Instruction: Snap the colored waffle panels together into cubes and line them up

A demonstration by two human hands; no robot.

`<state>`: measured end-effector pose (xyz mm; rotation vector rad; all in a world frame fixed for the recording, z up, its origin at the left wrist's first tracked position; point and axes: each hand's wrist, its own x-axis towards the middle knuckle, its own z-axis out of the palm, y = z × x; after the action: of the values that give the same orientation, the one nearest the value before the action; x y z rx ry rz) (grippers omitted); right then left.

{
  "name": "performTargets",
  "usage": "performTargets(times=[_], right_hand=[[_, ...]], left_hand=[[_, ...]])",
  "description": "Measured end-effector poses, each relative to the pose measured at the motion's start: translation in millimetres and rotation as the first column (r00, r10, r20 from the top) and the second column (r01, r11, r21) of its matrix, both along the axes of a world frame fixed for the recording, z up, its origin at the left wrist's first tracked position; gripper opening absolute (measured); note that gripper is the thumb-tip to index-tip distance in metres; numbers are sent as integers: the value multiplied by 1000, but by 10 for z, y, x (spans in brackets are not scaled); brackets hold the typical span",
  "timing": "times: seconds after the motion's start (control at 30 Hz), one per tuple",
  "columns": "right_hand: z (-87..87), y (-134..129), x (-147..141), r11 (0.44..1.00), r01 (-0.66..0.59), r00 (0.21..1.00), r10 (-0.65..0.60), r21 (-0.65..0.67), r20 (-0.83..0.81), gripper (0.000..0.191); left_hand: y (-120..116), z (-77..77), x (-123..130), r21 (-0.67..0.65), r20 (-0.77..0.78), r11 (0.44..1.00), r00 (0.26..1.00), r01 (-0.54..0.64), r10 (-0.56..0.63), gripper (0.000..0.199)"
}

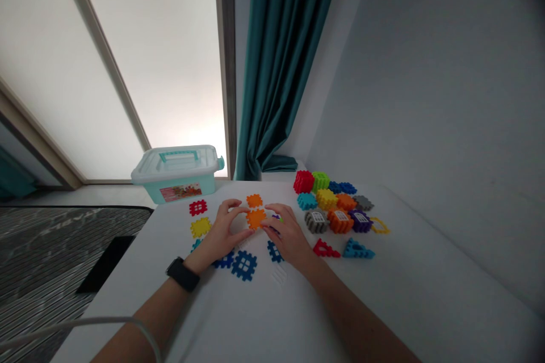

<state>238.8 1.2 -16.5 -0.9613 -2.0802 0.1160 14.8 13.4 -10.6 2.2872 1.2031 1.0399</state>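
My left hand, with a dark watch on its wrist, has thumb and index finger at the left edge of an orange interlocking tile. At the tile's right edge are the fingertips of my right hand. A second, smaller orange tile lies just beyond it. A purple and green piece shows partly behind my right fingers. Blue window tiles lie nearer to me, some partly covered by my left hand and wrist. Another blue window tile sits beside my right hand.
A red window tile and a yellow tile lie at left. Behind them stands a lidded teal box. Stacked tiles and red and blue triangular pieces are at right. A white cable crosses the lower left.
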Motion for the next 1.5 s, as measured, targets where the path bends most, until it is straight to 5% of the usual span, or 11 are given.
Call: performTargets(times=[0.23,0.5,0.73,0.9,1.1,1.3,1.4,1.5], right_hand=[[35,-14,-25,993,78,986,-90,-94,-137,12],[29,-47,-73,985,62,980,-92,-164,-177,7],[30,-48,-38,981,-2,999,-6,-193,-41,58],[-4,-38,-24,978,-30,999,34,-208,18,59],[-15,-41,-24,975,-45,999,50,-216,17,59],[2,-37,-3,979,-35,999,36,-201,0,53],[8,-32,16,983,-18,1000,17,-185,-7,50],[8,-30,27,984,-11,1000,10,-177,-5,47]], left_hand=[[23,-1,28,-84,122,996,992,-10,20,13],[41,19,28,-165,264,986,964,5,40,19],[12,46,-5,-245,208,969,976,-17,70,26],[-11,52,-4,-230,156,973,987,13,23,23],[38,-46,18,-251,272,963,962,94,-23,22],[9,-48,18,-38,90,999,996,28,-24,17],[-33,-28,11,101,-85,995,996,21,-13,44],[-42,-25,3,172,-181,985,983,13,19,48]])
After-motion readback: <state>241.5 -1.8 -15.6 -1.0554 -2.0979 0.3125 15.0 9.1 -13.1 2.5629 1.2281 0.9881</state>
